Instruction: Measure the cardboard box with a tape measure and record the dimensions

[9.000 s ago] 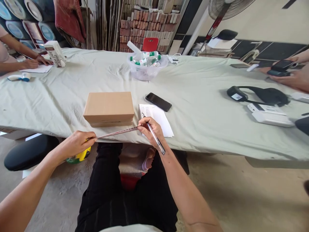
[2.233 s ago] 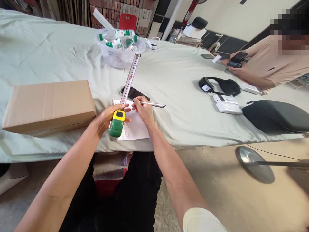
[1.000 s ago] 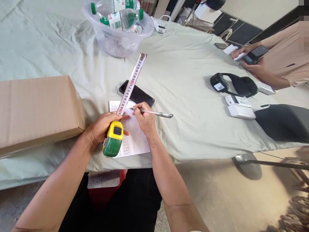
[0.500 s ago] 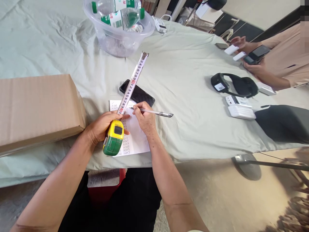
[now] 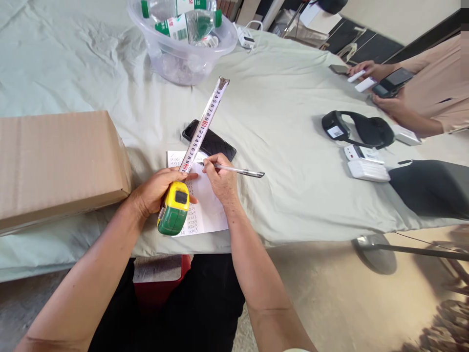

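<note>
My left hand point(image 5: 152, 193) grips a yellow and green tape measure point(image 5: 173, 209), whose blade point(image 5: 205, 123) sticks out up and away over the table. My right hand point(image 5: 220, 178) pinches a silver pen point(image 5: 238, 170) with its tip on a white sheet of paper point(image 5: 205, 208) covered in handwritten rows. The sheet lies near the table's front edge. A black phone point(image 5: 212, 143) rests just behind the sheet, under the blade. A brown cardboard box point(image 5: 58, 161) sits to the left of my left hand.
A clear plastic bowl point(image 5: 183, 54) of bottles stands at the back. Right of me lie a black headset point(image 5: 361, 128), white devices point(image 5: 366, 168) and a dark cushion point(image 5: 432, 188). Another person's hands point(image 5: 388, 98) hold a phone at far right. A fan base point(image 5: 373, 244) stands on the floor.
Since nine seconds ago the tape measure went from stretched along the box's front to held over the sheet, blade free. In the last second the hands barely moved; the other person's hand shifted.
</note>
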Demonstrator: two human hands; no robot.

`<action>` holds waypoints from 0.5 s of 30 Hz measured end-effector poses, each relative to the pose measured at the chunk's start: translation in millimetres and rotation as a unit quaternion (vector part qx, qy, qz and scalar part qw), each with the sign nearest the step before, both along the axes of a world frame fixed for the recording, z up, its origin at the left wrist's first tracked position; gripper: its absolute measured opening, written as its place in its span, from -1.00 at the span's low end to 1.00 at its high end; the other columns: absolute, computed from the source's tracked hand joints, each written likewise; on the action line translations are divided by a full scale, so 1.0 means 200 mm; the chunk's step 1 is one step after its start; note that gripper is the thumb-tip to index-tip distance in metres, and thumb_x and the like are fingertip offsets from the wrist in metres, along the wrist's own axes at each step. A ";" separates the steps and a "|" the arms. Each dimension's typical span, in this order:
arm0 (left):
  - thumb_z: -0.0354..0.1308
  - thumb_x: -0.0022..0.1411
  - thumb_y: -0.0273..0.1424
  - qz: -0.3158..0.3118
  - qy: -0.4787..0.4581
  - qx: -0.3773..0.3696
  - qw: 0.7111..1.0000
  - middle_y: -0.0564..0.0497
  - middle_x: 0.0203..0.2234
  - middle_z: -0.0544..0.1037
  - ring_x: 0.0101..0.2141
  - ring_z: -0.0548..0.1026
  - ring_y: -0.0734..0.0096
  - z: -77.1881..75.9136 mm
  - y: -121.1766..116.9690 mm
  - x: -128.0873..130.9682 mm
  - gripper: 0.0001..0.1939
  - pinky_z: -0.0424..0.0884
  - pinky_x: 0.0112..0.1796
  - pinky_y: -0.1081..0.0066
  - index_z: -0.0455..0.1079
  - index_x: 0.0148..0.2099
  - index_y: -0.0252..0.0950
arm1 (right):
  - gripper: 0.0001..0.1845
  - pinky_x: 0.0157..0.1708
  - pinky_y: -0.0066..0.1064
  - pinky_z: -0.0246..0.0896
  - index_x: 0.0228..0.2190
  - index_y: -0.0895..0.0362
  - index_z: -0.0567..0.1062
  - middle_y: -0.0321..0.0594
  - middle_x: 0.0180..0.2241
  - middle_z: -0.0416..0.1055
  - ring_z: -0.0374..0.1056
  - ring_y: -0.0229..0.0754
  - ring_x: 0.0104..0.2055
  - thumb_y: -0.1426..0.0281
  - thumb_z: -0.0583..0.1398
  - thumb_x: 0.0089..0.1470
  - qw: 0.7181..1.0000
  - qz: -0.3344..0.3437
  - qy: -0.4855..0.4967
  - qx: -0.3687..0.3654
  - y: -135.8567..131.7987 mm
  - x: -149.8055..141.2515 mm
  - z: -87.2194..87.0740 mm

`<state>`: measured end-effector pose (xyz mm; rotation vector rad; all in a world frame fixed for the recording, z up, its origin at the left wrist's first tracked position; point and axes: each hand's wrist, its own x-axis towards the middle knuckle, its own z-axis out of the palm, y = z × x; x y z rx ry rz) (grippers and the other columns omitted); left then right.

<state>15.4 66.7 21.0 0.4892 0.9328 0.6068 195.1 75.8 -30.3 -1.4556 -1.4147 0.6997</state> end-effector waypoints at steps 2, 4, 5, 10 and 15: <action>0.09 0.25 -0.52 0.002 -0.005 0.000 1.000 -0.22 -0.16 0.66 -0.55 0.64 0.20 0.00 0.00 0.00 -0.77 0.49 -0.65 0.40 0.39 -0.03 -0.38 | -0.84 -0.39 -0.42 0.24 -0.44 0.05 0.42 -0.38 -0.51 0.44 0.35 -0.26 -0.46 0.26 0.17 0.13 1.000 0.000 -0.002 0.000 0.00 0.00 0.00; 0.10 0.26 -0.52 0.003 -0.008 0.001 1.000 -0.22 -0.18 0.66 -0.55 0.64 0.20 0.00 0.00 0.00 -0.77 0.50 -0.65 0.40 0.38 -0.03 -0.38 | -0.84 -0.38 -0.42 0.24 -0.44 0.05 0.43 -0.38 -0.51 0.44 0.35 -0.26 -0.46 0.26 0.17 0.13 1.000 0.000 -0.007 -0.001 0.00 0.00 0.00; 0.10 0.26 -0.52 0.002 -0.008 0.001 1.000 -0.22 -0.19 0.66 -0.55 0.64 0.19 0.00 0.00 0.00 -0.76 0.50 -0.64 0.40 0.38 -0.02 -0.38 | -0.84 -0.38 -0.42 0.25 -0.44 0.05 0.43 -0.38 -0.51 0.45 0.35 -0.25 -0.45 0.26 0.17 0.13 1.000 0.000 -0.011 -0.001 0.00 0.00 0.00; 0.09 0.26 -0.53 0.005 -0.009 -0.003 1.000 -0.19 -0.24 0.67 -0.58 0.62 0.22 0.02 -0.01 0.00 -0.76 0.49 -0.64 0.42 0.39 -0.02 -0.39 | -0.84 -0.37 -0.41 0.26 -0.43 0.04 0.42 -0.37 -0.50 0.46 0.36 -0.25 -0.44 0.25 0.17 0.14 1.000 0.000 -0.019 -0.004 0.00 0.00 0.00; 0.07 0.26 -0.54 0.004 -0.008 -0.005 1.000 -0.18 -0.25 0.67 -0.58 0.62 0.22 0.02 -0.01 0.00 -0.76 0.49 -0.64 0.42 0.39 -0.02 -0.39 | -0.83 -0.38 -0.42 0.25 -0.43 0.05 0.42 -0.37 -0.49 0.45 0.35 -0.25 -0.44 0.26 0.17 0.15 1.000 0.005 -0.021 0.000 0.00 0.00 -0.01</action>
